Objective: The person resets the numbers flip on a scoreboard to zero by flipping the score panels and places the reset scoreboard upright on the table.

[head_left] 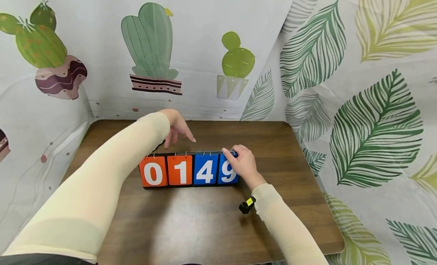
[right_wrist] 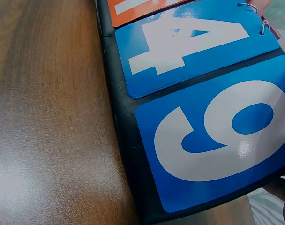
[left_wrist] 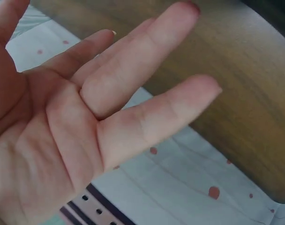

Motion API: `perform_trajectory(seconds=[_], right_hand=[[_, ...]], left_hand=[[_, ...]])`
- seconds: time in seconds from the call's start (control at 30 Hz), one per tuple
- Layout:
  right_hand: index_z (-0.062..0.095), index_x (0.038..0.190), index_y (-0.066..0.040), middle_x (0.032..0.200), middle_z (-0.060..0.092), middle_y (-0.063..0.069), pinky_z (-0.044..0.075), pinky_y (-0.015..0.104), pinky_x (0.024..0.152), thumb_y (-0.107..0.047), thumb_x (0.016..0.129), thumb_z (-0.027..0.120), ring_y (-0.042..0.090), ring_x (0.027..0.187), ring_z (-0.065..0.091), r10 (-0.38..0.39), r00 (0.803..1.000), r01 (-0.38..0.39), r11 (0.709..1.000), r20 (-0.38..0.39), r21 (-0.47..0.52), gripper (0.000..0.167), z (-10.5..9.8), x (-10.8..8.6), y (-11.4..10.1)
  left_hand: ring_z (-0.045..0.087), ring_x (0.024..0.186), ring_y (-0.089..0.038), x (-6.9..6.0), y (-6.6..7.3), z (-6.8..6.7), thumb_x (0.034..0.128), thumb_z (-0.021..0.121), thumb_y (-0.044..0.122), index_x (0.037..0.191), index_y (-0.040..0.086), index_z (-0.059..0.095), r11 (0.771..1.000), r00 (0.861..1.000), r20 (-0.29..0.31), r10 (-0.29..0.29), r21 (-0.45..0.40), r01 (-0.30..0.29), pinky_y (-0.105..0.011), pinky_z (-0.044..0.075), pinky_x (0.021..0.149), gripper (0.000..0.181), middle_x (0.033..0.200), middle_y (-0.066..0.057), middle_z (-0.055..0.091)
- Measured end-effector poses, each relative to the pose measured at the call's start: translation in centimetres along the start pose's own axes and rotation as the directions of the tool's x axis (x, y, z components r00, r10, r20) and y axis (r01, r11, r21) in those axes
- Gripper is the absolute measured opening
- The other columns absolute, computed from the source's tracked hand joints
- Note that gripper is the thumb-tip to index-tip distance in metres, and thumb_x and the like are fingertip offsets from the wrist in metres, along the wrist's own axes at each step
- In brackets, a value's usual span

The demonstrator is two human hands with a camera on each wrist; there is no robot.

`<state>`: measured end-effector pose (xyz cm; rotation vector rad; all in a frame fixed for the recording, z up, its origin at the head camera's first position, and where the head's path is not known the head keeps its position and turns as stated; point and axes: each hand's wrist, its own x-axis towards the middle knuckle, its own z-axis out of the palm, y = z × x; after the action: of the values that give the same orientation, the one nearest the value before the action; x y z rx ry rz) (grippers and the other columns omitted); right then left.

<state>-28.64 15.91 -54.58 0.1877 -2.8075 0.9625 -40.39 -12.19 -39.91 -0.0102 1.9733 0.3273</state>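
A black tabletop flip scoreboard [head_left: 181, 186] stands on the table, its ring-bound number cards reading 0, 1, 4 and 9. Two cards on the left are orange, and the blue 4 card [right_wrist: 180, 51] and blue 9 card [right_wrist: 180, 187] are on the right. My right hand [head_left: 244, 162] grips the scoreboard's upper right corner, thumb on the front by the 9 and the other fingers toward the back. Above and behind the top edge hovers my left hand [head_left: 179, 127], apart from the cards. In the left wrist view its fingers [left_wrist: 147, 115] extend loosely, holding nothing.
The brown wooden table [head_left: 205, 223] has rounded corners. Behind it hangs a cactus-print cloth [head_left: 201, 48], with a leaf-print cloth [head_left: 327, 117] on the right. A small black device with a yellow mark [head_left: 246, 205] sits at my right wrist.
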Motion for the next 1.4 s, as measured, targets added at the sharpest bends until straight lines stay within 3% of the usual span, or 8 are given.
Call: perform_trajectory(seconds=[0.2,0.37,0.63,0.93,1.07,1.2,1.27,1.4], right_hand=[[0.069,0.091,-0.02,0.099,0.067,0.001,0.06,0.039,0.075,-0.071,0.096,0.05,0.022,0.09,0.063,0.002,1.0,-0.002,1.0,0.001,0.002,0.055,0.0,0.0,0.0],[0.069,0.092,-0.02,0.099,0.067,0.0,0.061,0.039,0.075,-0.072,0.096,0.049,0.022,0.09,0.063,0.004,1.0,-0.004,1.0,0.0,0.0,0.055,0.0,0.0,-0.1],[0.069,0.091,-0.02,0.099,0.067,0.001,0.06,0.04,0.075,-0.07,0.096,0.051,0.021,0.09,0.063,-0.009,1.0,0.009,1.0,-0.004,0.005,0.054,0.0,0.1,-0.1],[0.068,0.091,-0.02,0.098,0.066,0.0,0.06,0.04,0.074,-0.07,0.097,0.051,0.022,0.09,0.062,0.0,1.0,0.0,1.0,0.005,0.005,0.053,-0.1,0.0,-0.1],[0.068,0.091,-0.02,0.098,0.066,0.0,0.059,0.039,0.075,-0.071,0.097,0.05,0.021,0.09,0.062,-0.002,1.0,0.002,1.0,0.009,-0.003,0.054,-0.1,0.0,-0.1],[0.068,0.089,-0.02,0.097,0.066,0.0,0.06,0.039,0.074,-0.071,0.096,0.05,0.021,0.089,0.062,-0.008,1.0,0.008,1.0,0.0,0.005,0.054,-0.1,0.0,-0.1],[0.067,0.088,-0.021,0.096,0.065,0.0,0.059,0.039,0.073,-0.07,0.096,0.051,0.021,0.088,0.062,-0.01,1.0,0.01,1.0,-0.004,0.007,0.053,-0.1,0.0,-0.1],[0.067,0.089,-0.02,0.095,0.065,0.0,0.059,0.039,0.073,-0.07,0.096,0.051,0.02,0.088,0.062,-0.01,1.0,0.01,1.0,-0.006,0.007,0.053,0.0,0.0,0.0]], left_hand=[[0.063,0.125,-0.047,1.5,0.2,1.3,0.0908,0.073,0.055,0.166,0.014,0.009,0.994,0.995,0.07,-0.075,-0.079,0.081,-0.046,0.056,0.1,0.107,0.157,-0.034,0.039],[0.053,0.137,-0.049,2.7,0.4,2.0,0.0939,0.071,0.052,0.163,0.005,0.021,0.993,0.995,0.078,-0.068,-0.092,0.075,-0.05,0.05,0.108,0.097,0.153,-0.036,0.043],[0.058,0.133,-0.042,3.3,0.3,2.2,0.091,0.071,0.058,0.162,0.002,0.023,0.998,0.998,-0.004,-0.061,-0.006,0.061,-0.054,0.049,0.109,0.102,0.158,-0.033,0.039],[0.055,0.138,-0.041,3.8,-0.6,1.6,0.0991,0.065,0.048,0.162,0.001,0.024,0.998,0.998,-0.04,-0.044,-0.053,0.042,-0.052,0.045,0.114,0.088,0.165,-0.029,0.029],[0.067,0.105,-0.025,4.0,-1.2,1.2,0.1022,0.062,0.041,0.157,0.004,0.038,0.996,0.996,-0.079,-0.027,-0.082,0.021,-0.037,0.057,0.099,0.07,0.157,-0.026,0.044],[0.052,0.072,-0.015,3.7,-1.7,0.9,0.1019,0.062,0.038,0.141,0.006,0.056,0.994,0.992,-0.127,-0.01,-0.112,-0.005,-0.029,0.054,0.075,0.05,0.118,-0.014,0.066],[0.053,0.073,-0.016,3.4,-1.9,0.7,0.1023,0.061,0.037,0.136,0.005,0.057,0.99,0.991,-0.136,0.005,-0.139,-0.024,-0.029,0.054,0.073,0.046,0.106,-0.011,0.064],[0.059,0.087,-0.022,2.9,-2.4,0.1,0.1044,0.056,0.035,0.137,0.0,0.05,0.975,0.991,-0.13,0.028,-0.214,-0.055,-0.032,0.059,0.078,0.048,0.111,-0.014,0.059]])
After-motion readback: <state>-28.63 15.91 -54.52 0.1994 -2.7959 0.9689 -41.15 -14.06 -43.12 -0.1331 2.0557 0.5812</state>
